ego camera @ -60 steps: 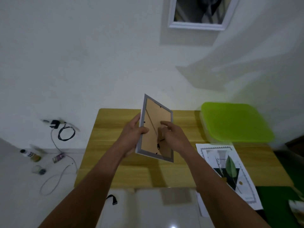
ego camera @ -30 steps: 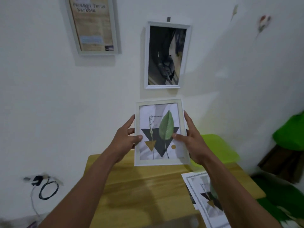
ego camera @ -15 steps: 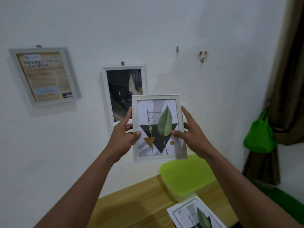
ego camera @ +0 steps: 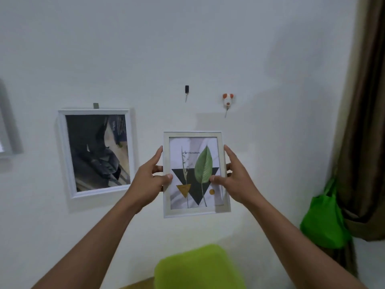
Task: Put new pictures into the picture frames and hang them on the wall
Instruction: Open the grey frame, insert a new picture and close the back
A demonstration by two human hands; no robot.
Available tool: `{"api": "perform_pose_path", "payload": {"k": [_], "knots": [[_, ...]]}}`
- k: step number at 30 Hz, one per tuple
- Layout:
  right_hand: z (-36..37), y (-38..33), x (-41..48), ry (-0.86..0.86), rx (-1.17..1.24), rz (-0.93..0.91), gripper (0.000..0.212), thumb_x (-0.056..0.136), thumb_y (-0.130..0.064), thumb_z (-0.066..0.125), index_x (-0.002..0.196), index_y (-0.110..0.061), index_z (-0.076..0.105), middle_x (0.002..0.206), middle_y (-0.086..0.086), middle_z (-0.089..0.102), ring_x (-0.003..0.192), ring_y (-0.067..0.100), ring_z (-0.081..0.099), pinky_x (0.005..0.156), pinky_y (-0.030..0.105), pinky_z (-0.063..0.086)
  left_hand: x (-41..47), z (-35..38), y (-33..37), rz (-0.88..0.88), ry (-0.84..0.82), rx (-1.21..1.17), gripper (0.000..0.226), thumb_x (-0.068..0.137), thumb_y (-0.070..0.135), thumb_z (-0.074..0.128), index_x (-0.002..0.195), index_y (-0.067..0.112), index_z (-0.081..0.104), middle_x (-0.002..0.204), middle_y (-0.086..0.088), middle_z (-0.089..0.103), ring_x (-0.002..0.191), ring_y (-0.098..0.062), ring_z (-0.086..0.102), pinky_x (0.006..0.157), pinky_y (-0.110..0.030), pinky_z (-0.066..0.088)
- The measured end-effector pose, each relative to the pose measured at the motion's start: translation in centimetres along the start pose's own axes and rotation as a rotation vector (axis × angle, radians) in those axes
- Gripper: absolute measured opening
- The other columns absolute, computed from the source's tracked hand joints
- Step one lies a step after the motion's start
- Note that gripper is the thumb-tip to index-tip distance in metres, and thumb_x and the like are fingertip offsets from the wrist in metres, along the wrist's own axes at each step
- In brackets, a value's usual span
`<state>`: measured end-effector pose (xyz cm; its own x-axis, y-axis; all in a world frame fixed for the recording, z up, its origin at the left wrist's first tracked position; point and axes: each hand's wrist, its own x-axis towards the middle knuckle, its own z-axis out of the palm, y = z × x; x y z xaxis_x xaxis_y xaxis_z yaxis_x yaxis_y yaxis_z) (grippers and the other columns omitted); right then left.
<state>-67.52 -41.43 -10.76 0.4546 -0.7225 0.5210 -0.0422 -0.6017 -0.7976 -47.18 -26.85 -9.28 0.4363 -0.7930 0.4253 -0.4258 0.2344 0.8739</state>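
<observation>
Head view | white rectangular leaf-print picture frame point(ego camera: 194, 211) is gripped upright by left hand point(ego camera: 147, 183) and right hand point(ego camera: 238, 183) | small black wall hook point(ego camera: 186, 89) is seen straight above, apart.

One head-worn wide-angle camera faces the wall point(ego camera: 208, 49) from near; left hand point(ego camera: 149, 181) and right hand point(ego camera: 238, 181), entering from below, hold the frame point(ego camera: 194, 210) mid-view.

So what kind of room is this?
Probably a room in someone's home. A framed picture hangs on the white wall, a brown curtain falls at the right, a green bag hangs beside it, and the left hand and right hand hold up a leaf picture frame.
</observation>
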Motion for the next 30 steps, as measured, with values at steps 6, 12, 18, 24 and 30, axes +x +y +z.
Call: {"api": "perform_pose_path", "payload": {"k": [6, 12, 18, 24, 30], "knots": [[-2.8, 3.0, 8.2, -0.038, -0.053, -0.047, 0.104, 0.079, -0.016, 0.082, 0.149, -0.055, 0.015, 0.105, 0.000, 0.062, 0.086, 0.014, 0.064, 0.075, 0.030, 0.058, 6.2, 3.7, 0.9, -0.006, 0.092, 0.073, 0.087, 0.089, 0.004, 0.067, 0.148, 0.052, 0.025, 0.099, -0.001, 0.063, 0.082, -0.023, 0.067, 0.074, -0.034, 0.060], [-2.3, 4.2, 15.4, -0.033, -0.030, -0.089, 0.107, 0.079, -0.016, 0.081, 0.149, -0.057, 0.011, 0.094, 0.002, 0.063, 0.082, 0.017, 0.066, 0.078, 0.036, 0.058, 13.3, 3.7, 0.5, 0.060, 0.176, 0.195, 0.087, 0.089, 0.006, 0.065, 0.145, 0.057, 0.024, 0.104, -0.003, 0.064, 0.077, -0.027, 0.069, 0.078, -0.041, 0.060], [-0.9, 3.3, 21.3, -0.018, -0.011, -0.174, 0.110, 0.081, -0.013, 0.079, 0.149, -0.058, 0.006, 0.090, -0.002, 0.062, 0.081, 0.017, 0.067, 0.078, 0.032, 0.057, 19.0, 2.9, 0.5, 0.157, 0.290, 0.246, 0.086, 0.091, 0.005, 0.060, 0.146, 0.058, 0.021, 0.099, 0.002, 0.064, 0.074, -0.027, 0.066, 0.072, -0.039, 0.060], [0.5, 2.6, 26.5, -0.008, 0.000, -0.254, 0.108, 0.083, -0.015, 0.078, 0.147, -0.062, 0.004, 0.097, -0.009, 0.056, 0.076, 0.012, 0.062, 0.077, 0.029, 0.054, 23.1, 1.6, 1.0, 0.205, 0.382, 0.347, 0.084, 0.093, 0.008, 0.061, 0.150, 0.050, 0.016, 0.093, 0.001, 0.064, 0.081, -0.021, 0.065, 0.067, -0.027, 0.056], [1.2, 3.8, 29.0, -0.004, -0.036, -0.293, 0.109, 0.083, -0.019, 0.078, 0.147, -0.061, 0.000, 0.113, -0.011, 0.040, 0.095, 0.015, 0.050, 0.097, 0.044, 0.051, 25.4, 1.6, 0.7, 0.210, 0.381, 0.401, 0.087, 0.093, 0.007, 0.059, 0.151, 0.050, 0.011, 0.092, 0.000, 0.064, 0.084, -0.020, 0.065, 0.079, -0.035, 0.058]]}}
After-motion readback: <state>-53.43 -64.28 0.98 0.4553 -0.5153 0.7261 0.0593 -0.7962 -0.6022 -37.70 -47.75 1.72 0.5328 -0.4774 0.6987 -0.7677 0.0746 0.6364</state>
